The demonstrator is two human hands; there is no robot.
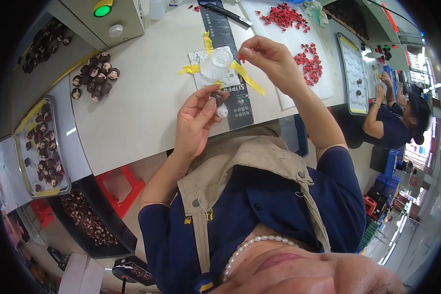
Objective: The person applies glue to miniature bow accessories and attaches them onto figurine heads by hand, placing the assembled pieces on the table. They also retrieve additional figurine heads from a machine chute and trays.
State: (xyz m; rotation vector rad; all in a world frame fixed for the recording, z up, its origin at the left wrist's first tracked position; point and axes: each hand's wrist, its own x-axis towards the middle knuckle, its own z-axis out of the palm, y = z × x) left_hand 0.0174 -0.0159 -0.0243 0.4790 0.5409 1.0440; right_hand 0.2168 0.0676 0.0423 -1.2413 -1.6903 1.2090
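Observation:
My left hand (193,122) is closed around a small brown doll head (217,97), held low over the near table edge. A white bit (222,111), perhaps cotton or a cloth, shows below the head against my fingers. Up and to the right, my right hand (269,61) pinches a tiny red piece (241,58) between thumb and fingertip. Between the hands stands a clear plastic cup (211,67) on a white pad fixed with yellow tape (252,81). Two piles of similar red pieces (308,63) lie on a white board to the right.
Finished-looking brown doll heads (95,76) cluster on the table at left. A tray of more heads (43,152) sits beyond the left edge. A black pen (228,14) lies at the back. Another person (392,117) works at far right near a tray (353,73).

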